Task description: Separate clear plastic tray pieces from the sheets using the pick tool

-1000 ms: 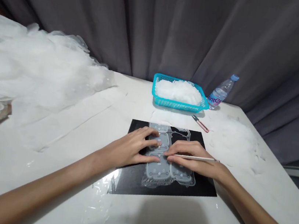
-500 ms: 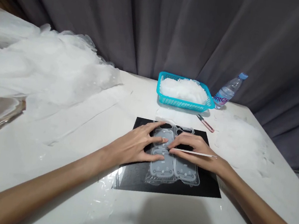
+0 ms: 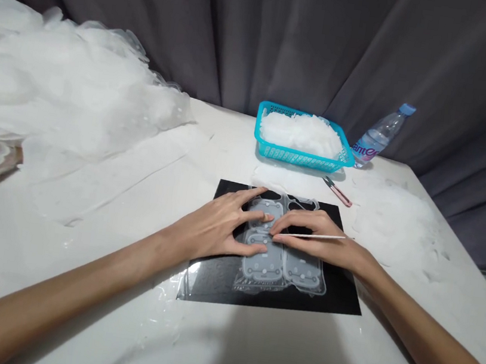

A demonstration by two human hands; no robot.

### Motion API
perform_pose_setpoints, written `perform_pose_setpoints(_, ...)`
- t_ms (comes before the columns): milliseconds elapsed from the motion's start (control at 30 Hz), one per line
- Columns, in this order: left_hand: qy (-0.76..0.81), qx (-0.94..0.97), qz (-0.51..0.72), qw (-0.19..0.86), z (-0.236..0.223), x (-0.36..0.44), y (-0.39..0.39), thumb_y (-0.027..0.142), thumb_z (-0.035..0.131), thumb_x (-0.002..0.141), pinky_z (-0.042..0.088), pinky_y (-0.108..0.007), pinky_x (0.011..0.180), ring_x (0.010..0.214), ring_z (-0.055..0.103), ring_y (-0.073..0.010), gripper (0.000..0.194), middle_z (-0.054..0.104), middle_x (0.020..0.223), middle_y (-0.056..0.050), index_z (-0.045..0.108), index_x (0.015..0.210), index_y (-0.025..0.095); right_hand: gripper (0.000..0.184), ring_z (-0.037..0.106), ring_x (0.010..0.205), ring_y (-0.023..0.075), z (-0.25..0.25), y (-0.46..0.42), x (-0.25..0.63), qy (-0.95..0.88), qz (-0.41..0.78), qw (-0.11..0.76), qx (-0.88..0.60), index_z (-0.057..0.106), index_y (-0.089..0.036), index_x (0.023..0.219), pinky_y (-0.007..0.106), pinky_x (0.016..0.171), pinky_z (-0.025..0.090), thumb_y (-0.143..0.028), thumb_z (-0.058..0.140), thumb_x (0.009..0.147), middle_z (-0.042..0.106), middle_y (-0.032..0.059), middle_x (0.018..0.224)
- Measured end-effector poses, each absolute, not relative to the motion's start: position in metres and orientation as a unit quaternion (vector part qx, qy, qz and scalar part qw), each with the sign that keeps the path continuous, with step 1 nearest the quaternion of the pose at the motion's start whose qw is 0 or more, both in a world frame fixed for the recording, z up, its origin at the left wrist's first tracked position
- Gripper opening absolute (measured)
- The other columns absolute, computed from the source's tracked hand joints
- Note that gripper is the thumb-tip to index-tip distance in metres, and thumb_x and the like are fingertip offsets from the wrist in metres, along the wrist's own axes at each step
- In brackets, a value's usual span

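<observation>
A clear plastic sheet (image 3: 261, 263) with rounded, grey-looking panels outlined on it lies on a black mat (image 3: 211, 280). My left hand (image 3: 219, 221) rests on the sheet's left side, its fingers spread over the panels. In my right hand (image 3: 312, 234) is a thin white stick (image 3: 323, 237), gripped between thumb and fingers. Its tip is hidden at the fingertips, near the line between the left and right panels. Dark gaps framed by thin clear strips show at the sheet's far end.
Behind the mat stands a turquoise basket (image 3: 300, 159) of white pieces, beside a water bottle (image 3: 378, 138). Pink-handled thread snips (image 3: 338, 192) lie in front of it. A large heap of translucent film (image 3: 80, 81) fills the left; more pale film (image 3: 395, 221) lies right.
Both hands have shifted slightly away from me along the sheet, the left fingers spreading wider. A far-left spot that looked grey now appears as a dark gap. The camera view has moved slightly.
</observation>
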State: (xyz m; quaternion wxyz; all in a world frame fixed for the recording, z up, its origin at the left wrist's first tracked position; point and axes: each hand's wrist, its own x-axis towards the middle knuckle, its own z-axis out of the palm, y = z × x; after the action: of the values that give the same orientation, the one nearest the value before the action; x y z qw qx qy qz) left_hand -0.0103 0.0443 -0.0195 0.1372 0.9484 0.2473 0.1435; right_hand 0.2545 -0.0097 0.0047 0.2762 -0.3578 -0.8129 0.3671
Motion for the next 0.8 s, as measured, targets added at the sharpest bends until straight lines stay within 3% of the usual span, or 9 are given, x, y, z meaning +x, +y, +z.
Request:
perform_pose_setpoints(533,0.261,0.938,0.145,0.178,-0.011,-0.007,0.044,0.074,0.065,0.091,0.049,-0.063,0.113,0.137,0.059,-0.0446,0.066,0.037,0.171,-0.012,0.071,0.138,0.029,0.013,0.074,0.106,0.0191,0.0038,-0.0116,0.2553,-0.857,0.286,0.26,-0.34,0.074,-0.022,0.109,0.035,0.097,0.055,-0.029,0.063,0.106,0.079,0.0036,0.11)
perform_pose_setpoints(800,0.254,0.944,0.151,0.148,-0.0175,-0.0073,0.0444,0.075,0.063,0.091,0.051,-0.063,0.11,0.131,0.062,-0.0449,0.067,0.042,0.167,-0.017,0.073,0.132,0.023,0.019,0.073,0.108,0.0226,0.0083,-0.0164,0.251,-0.899,0.209,0.2,-0.329,0.068,-0.02,0.116,0.037,0.094,0.057,-0.025,0.051,0.11,0.077,0.0088,0.115)
